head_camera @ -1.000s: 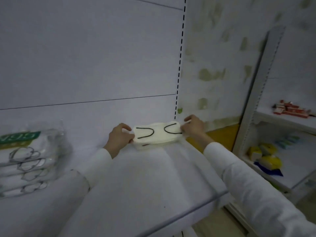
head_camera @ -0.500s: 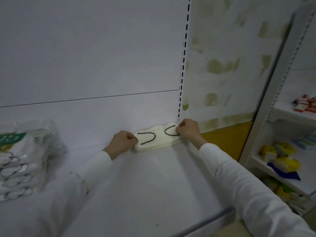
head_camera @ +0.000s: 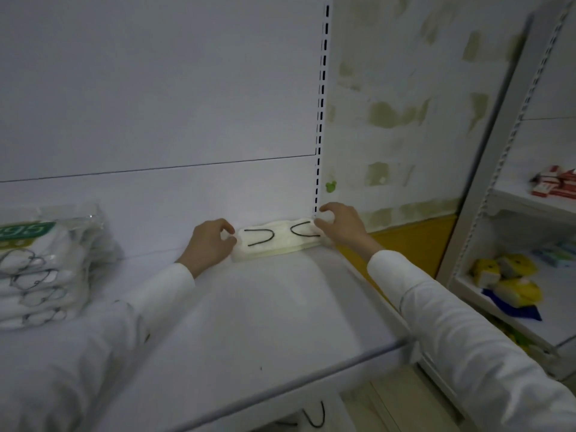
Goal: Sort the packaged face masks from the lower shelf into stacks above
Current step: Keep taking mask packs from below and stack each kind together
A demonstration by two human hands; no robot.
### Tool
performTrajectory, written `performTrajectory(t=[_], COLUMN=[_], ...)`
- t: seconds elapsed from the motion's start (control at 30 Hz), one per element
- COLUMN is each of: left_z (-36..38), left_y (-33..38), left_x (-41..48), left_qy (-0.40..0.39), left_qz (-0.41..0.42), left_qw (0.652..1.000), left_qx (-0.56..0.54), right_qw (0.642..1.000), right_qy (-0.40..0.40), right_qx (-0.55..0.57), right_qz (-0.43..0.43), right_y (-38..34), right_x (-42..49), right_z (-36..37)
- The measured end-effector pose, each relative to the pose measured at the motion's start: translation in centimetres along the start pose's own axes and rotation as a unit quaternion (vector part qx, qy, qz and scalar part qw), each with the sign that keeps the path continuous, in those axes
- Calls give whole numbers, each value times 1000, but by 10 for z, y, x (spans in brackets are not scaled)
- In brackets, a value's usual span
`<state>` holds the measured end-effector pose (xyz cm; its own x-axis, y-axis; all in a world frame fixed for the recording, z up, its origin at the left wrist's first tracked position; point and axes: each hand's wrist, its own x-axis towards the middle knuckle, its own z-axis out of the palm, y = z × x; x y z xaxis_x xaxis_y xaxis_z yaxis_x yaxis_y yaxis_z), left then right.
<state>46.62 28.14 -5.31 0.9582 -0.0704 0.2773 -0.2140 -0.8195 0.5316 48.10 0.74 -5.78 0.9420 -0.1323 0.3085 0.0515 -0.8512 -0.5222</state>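
Now seated: mask stack (head_camera: pixel 276 241) slid back against slotted upright (head_camera: pixel 321 120).
Left hand (head_camera: pixel 208 244) and right hand (head_camera: pixel 341 226) pinch its ends, fingers curled; it lies at the upright's foot. Release judged next.

The white shelf board (head_camera: pixel 280 307) sits under dim, bluish light, and 1 thin seam crosses its pale back panel (head_camera: pixel 156 88). A slotted upright (head_camera: pixel 321 120) ends the panel on the right. Beyond it, the wall (head_camera: pixel 405 104) is white with olive blotches above a yellow band (head_camera: pixel 414 241). Another white shelving unit (head_camera: pixel 486 213) stands further right, with red boxes (head_camera: pixel 554 182) and yellow packs (head_camera: pixel 511 275) on 2 levels. Pale floor (head_camera: pixel 389 406) shows below.
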Motion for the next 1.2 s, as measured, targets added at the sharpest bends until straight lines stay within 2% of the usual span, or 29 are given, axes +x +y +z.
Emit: performTrajectory(t=[0.27, 0.47, 0.67, 0.77, 0.93, 1.1, 1.2], left_z=[-11, -11, -10, 2, 45, 112, 160], left_y=[40, 81, 86, 72, 25, -30, -54], left_x=[-95, -192, -282, -309, -320, -325, -341], left_qy=[49, 54, 28, -2, -48, -71, -97], left_qz=[-18, -4, -20, -44, -144, -269, -330], left_qw=[998, 997, 981, 981, 970, 936, 907], left_qx=[-20, -60, -191, -189, -188, -216, -244], right_qw=[989, 957, 910, 903, 919, 962, 965], right_qy=[-8, -61, -64, -78, -139, -214, -259], right_qx=[57, 134, 236, 243, 234, 156, 33], right_qz=[-138, -251, -334, -346, -285, -70, 20], right_y=[-18, -17, 4, 22, 65, 132, 180], right_x=[-90, -181, -258, -284, -295, -290, -295], right_z=[-45, -57, -49, -35, 13, 89, 150])
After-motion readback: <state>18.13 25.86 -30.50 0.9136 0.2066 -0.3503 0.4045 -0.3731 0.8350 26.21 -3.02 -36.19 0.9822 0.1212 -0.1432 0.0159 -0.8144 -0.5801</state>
